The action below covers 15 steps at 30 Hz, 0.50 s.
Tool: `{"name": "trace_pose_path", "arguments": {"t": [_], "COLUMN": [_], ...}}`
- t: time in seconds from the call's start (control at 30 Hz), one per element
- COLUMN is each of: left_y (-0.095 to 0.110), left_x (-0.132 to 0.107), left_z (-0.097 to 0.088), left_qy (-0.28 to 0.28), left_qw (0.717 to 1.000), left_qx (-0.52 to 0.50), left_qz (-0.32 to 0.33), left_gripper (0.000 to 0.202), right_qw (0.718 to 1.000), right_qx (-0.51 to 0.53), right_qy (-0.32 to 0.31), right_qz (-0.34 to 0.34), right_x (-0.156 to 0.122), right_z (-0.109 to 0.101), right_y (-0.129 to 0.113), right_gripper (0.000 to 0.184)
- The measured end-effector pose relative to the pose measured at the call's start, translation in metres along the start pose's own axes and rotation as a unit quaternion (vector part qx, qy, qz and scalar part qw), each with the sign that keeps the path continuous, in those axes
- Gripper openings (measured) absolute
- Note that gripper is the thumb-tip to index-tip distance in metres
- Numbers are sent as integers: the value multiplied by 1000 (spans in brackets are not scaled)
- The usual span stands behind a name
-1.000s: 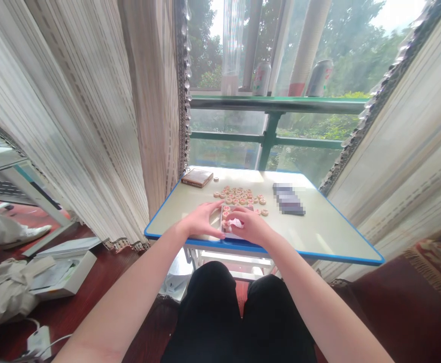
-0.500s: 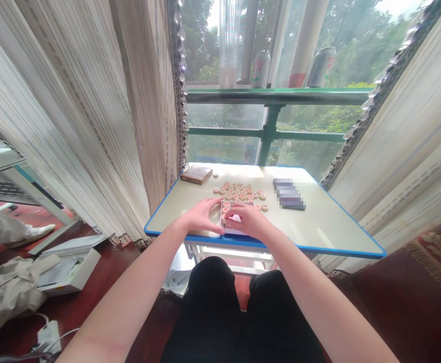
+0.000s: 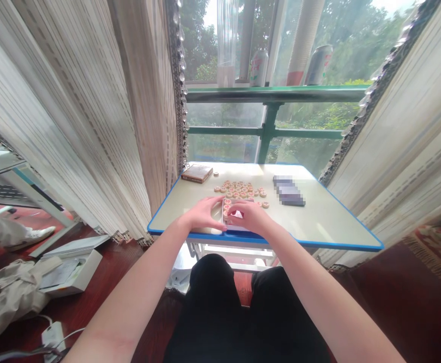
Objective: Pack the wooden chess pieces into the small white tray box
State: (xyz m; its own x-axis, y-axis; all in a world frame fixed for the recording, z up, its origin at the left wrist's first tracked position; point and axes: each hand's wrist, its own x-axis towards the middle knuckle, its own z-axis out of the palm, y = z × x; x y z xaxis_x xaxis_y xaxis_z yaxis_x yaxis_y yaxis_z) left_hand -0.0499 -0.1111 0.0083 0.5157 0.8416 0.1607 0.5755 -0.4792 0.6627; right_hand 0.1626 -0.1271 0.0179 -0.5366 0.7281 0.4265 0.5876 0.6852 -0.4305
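A shallow box (image 3: 237, 225) lies at the near edge of the table, with round xiangqi pieces (image 3: 227, 202) in a column along its left side. My left hand (image 3: 204, 213) grips the box from the left, fingers at the far corner and thumb at the near one. Over the box, my right hand (image 3: 251, 215) has thumb and fingers pinched on a xiangqi piece (image 3: 225, 214) at the near end of that column. The hand hides much of the box's right part. Just beyond the box, several loose xiangqi pieces (image 3: 239, 189) lie close together.
A flat brown box (image 3: 197, 173) rests at the table's far left, with a single piece (image 3: 216, 174) beside it. A dark, pixelated flat object (image 3: 289, 190) lies to the right. Cans (image 3: 319, 65) and cups stand on the window ledge behind the green rail (image 3: 224, 95).
My right hand stays pinched at the left column and shifts only slightly. My left hand keeps its place on the box. The whole view has tilted a little.
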Motion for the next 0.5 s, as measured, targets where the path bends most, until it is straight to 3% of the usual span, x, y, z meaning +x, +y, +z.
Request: {"name": "trace_pose_path", "arguments": {"t": [0.37,0.5], "left_y": [-3,-4], "left_x": [2,3], "left_z": [1,1], "left_qy": [-1,1], "left_qw": [1000,1000], "left_qx": [15,17], "left_qz": [4,-3], "left_gripper": [108,110], "right_qw": [1000,993], "right_qx": [4,10], "right_qy": [18,100], "right_qz": [18,65], "right_x": [-1,4], "right_z": [-2,-18], "right_y": [-5,8], "right_gripper": [10,23]}}
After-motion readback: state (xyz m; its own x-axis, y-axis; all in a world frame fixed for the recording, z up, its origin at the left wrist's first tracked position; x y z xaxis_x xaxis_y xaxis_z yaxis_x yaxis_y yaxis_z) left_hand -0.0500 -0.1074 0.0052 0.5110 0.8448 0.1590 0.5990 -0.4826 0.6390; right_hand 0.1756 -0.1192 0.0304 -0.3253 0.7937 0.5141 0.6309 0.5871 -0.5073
